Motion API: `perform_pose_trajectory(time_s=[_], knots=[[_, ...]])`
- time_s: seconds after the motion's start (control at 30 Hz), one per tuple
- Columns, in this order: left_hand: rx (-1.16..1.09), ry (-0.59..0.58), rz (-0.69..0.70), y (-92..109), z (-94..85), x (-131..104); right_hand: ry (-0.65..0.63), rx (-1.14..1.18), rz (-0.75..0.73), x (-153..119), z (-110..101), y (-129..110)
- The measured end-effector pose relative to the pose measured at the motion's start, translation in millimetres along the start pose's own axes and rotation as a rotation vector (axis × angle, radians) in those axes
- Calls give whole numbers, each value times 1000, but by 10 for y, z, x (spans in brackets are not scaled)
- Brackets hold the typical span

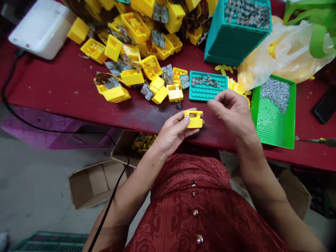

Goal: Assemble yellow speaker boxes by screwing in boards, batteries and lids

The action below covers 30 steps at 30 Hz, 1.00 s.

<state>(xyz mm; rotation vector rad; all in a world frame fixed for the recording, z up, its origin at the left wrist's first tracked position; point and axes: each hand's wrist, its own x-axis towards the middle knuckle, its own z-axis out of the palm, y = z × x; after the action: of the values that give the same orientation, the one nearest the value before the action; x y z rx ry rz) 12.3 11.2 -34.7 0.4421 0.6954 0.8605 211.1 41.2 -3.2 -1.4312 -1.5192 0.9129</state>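
Between the thumb and fingers of my left hand (175, 130) is a small yellow plastic case (195, 122), with a slot showing small metallic parts and a patch of tiny holes below it. My right hand (233, 112) hovers to the right of the case, thumb and index finger brought together in a pinch. Whatever may be in that pinch is too small to make out. Just behind the right hand lies a teal ridged tray (201, 93) with several button cells (206, 81) on it. Small yellow plastic pieces (236, 86) lie beside the tray.
Open yellow cases with circuit boards (151, 66) pile up at the back left. A teal tray stack (223, 42) bears more button cells. Screws fill part of a green basket (292, 115). A screwdriver (321, 140) lies at right; a black cable (65, 132) crosses at left.
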Motion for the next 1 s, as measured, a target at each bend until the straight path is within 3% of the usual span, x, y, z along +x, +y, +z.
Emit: perform_pose_trajectory(time_s=[0.1,0.23,0.4,0.53,0.63,0.77,1.0], knots=[[-31,31,-25,26,-5,8,179,-194,-170,208,-70,111],[-16,63,5,56,11,9,126,-551,-230,561,31,255],[35,105,61,108,0,11,32,-840,-88,794,307,284],[30,124,47,132,25,5,-65,-1018,82,754,407,73],[67,195,79,153,65,23,-129,-1031,86,774,422,-87],[126,142,78,177,76,68,-107,-992,150,805,341,-171],[162,92,90,34,42,59,-12,-479,33,144,118,-229]])
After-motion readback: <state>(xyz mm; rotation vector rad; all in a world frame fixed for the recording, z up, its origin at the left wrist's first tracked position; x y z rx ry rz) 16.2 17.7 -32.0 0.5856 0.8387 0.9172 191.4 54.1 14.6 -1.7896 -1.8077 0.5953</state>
